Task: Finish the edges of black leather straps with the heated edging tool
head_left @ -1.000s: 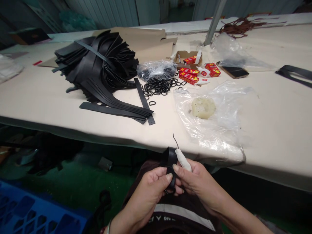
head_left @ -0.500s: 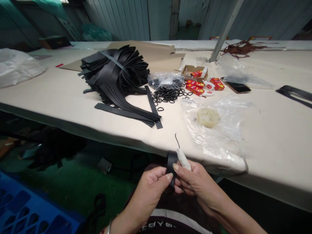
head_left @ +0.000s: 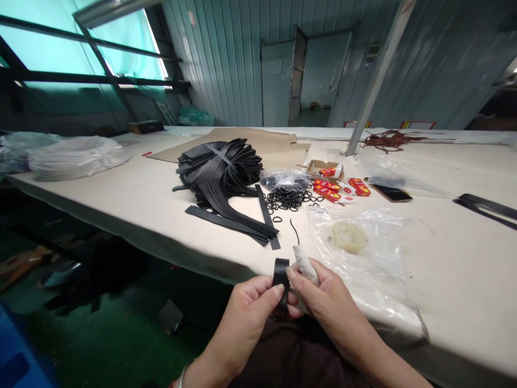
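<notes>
My left hand [head_left: 252,310] pinches a looped black leather strap [head_left: 281,275] just off the table's front edge. On the loop's other side, my right hand [head_left: 323,293] is closed around a tool with a white wrapped handle [head_left: 305,265]; its thin dark curved tip points up, clear of the strap. The right thumb also touches the strap. Beyond the hands lie a tied bundle of black straps [head_left: 220,167], a few loose straps [head_left: 230,223], and a pile of black metal rings [head_left: 287,199].
On the table [head_left: 464,269], a yellowish lump [head_left: 349,237] sits on clear plastic right of the hands. Behind are red-and-yellow boxes [head_left: 327,189], a phone [head_left: 391,193], and a metal pole [head_left: 374,91]. White stacked material [head_left: 78,157] stands far left.
The view has tilted up, showing more of the wall and window. Both hands keep their hold, and the strap loop now shows more of its outer face.
</notes>
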{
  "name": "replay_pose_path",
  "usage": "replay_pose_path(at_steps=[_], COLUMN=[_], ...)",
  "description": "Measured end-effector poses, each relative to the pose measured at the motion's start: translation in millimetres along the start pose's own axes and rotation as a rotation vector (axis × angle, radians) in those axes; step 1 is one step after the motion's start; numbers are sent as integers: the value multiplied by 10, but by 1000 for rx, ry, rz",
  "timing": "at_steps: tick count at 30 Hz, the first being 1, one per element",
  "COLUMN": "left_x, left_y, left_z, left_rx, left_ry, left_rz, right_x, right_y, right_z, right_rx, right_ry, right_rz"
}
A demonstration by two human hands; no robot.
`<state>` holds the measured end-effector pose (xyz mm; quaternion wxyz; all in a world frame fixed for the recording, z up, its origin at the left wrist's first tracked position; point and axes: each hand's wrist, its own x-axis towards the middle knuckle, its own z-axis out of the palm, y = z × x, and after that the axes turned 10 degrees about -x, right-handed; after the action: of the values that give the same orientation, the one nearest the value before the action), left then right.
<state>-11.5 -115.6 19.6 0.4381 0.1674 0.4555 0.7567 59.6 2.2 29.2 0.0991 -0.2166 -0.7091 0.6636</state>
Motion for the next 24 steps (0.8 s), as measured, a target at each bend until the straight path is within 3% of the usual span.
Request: replay_pose_path(at_steps=[3,11,15,17,24], left_x=[19,80,96,104,138], left_y=[47,58,9,-7,-32], left_z=[38,107,95,93,82], left_rx=[17,24,17,32,191], left_ry=[3,-35,-9,4,38], left_rz=[30,96,102,76,130], right_x=[-9,-36,-50,-77,-128], right_y=[3,78,60,37,22], right_z=[-23,-115,-199,-246,-362], right_rx=[-174,-474,-960,-1211,-1393], right_ry=[121,112,354,432,397], right_rz=[-111,-476,-1103,-1325,-1382])
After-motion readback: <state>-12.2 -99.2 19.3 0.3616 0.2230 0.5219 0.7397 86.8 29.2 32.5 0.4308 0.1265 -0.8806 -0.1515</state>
